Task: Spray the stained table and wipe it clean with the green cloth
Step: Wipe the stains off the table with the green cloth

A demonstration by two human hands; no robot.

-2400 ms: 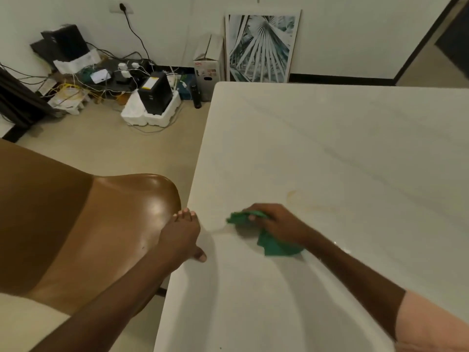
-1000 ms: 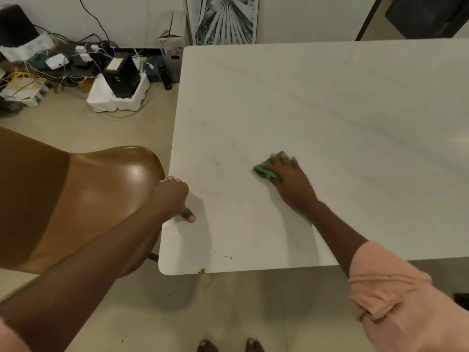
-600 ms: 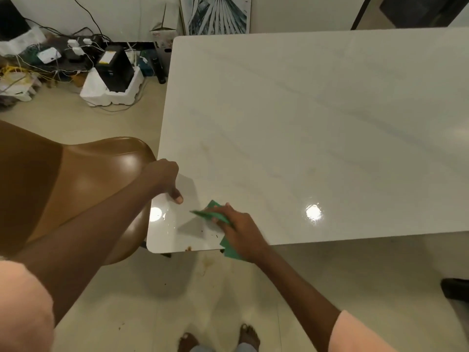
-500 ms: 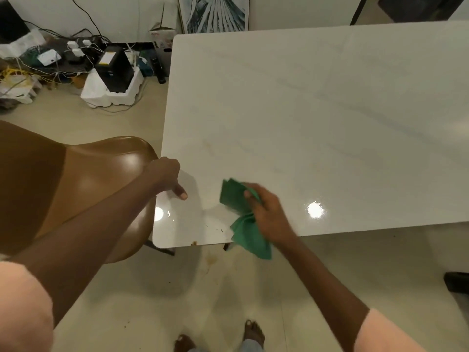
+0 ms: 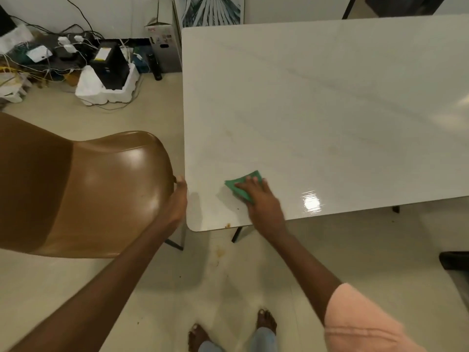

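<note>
Cloth (image 5: 242, 185) lay lower center on the table (image 5: 330, 110), pressed flat under our right hand (image 5: 261, 199), fingers straight. Left hand (image 5: 177, 199) touched the chair (image 5: 101, 186); grip unclear. We judged firm overlapping strokes toward the brown spot (image 5: 227, 225) best.

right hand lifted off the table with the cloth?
No, the right hand lies flat on the green cloth, pressing it onto the table near the front left corner.
</note>
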